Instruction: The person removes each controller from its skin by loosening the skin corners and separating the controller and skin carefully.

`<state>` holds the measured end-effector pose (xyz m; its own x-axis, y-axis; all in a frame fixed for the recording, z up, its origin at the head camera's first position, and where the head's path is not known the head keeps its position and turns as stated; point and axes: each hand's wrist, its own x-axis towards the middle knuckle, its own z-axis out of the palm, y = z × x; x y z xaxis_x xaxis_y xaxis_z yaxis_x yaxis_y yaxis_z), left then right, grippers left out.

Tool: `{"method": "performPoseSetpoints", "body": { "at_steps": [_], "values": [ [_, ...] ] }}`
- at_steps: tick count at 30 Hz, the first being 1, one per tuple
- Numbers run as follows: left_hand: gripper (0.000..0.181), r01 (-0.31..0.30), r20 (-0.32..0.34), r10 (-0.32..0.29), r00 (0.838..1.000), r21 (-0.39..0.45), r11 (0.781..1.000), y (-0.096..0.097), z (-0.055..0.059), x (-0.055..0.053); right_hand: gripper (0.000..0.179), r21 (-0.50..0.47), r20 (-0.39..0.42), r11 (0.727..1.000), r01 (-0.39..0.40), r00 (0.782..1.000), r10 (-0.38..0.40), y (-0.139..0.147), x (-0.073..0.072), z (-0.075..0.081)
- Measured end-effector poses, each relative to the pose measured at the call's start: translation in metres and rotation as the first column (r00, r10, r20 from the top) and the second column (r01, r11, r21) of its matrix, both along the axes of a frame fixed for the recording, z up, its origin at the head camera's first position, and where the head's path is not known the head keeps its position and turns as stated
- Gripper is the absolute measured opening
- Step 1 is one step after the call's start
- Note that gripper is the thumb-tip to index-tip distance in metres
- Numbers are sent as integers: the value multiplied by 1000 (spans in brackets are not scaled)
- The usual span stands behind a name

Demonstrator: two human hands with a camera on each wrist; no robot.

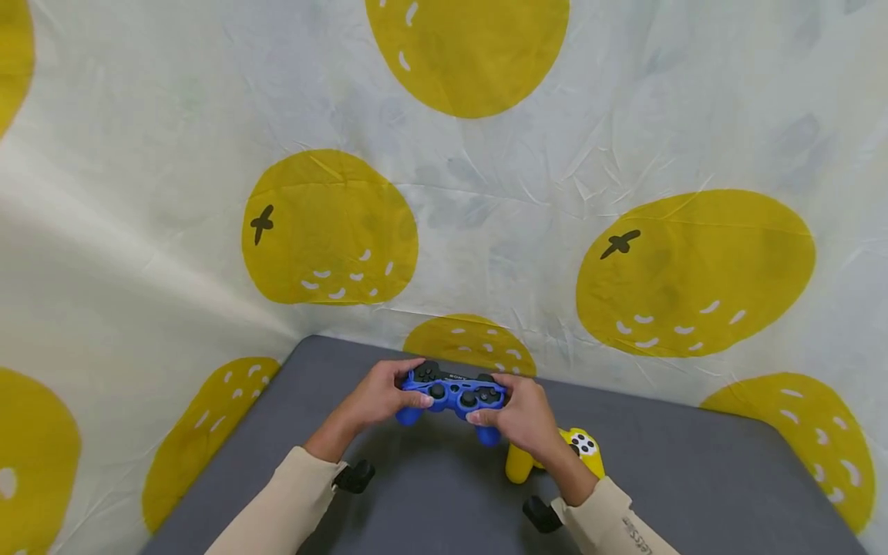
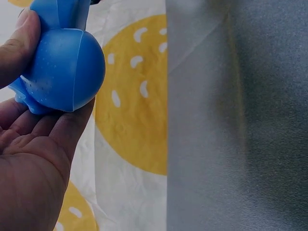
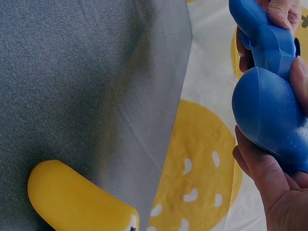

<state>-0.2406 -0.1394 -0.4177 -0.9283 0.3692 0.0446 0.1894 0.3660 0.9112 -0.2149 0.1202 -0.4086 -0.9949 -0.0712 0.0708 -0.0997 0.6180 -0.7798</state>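
Note:
Both hands hold a game controller [image 1: 454,391] in a blue sleeve above the dark grey table, its black face with sticks and buttons turned up. My left hand [image 1: 383,395] grips its left side, thumb on the face by a stick. At the other end my right hand [image 1: 522,410] grips it, thumb near the right stick. The left wrist view has a rounded blue handle [image 2: 67,70] between thumb and fingers. From the right wrist, the blue sleeve's underside [image 3: 269,103] appears, with fingers beneath it. A yellow controller [image 1: 586,451] lies on the table, partly hidden behind the right forearm.
The grey table [image 1: 666,455] runs back to a white cloth wall [image 1: 486,262] printed with yellow fruit. Another cloth side hangs along the table's left edge. A black wrist camera [image 1: 355,476] sits under the left cuff, a second one [image 1: 541,515] under the right.

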Motion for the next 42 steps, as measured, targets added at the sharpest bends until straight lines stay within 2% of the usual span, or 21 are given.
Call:
{"method": "performPoseSetpoints", "body": {
  "at_steps": [12, 28, 32, 42],
  "values": [
    [67, -14, 17, 14, 1000, -19, 1000, -3, -2, -1, 76, 23, 8, 1000, -8, 1000, 8, -5, 0, -6],
    [69, -3, 15, 3, 1000, -28, 1000, -6, -15, 0, 73, 23, -7, 1000, -9, 1000, 9, -7, 2, -18],
    [69, -17, 23, 18, 1000, -33, 999, -6, -19, -2, 74, 20, -16, 1000, -15, 1000, 15, -8, 2, -22],
    [69, -15, 26, 16, 1000, -26, 1000, -9, -29, -3, 77, 14, 3, 1000, -9, 1000, 9, -10, 2, -30]
  ]
}}
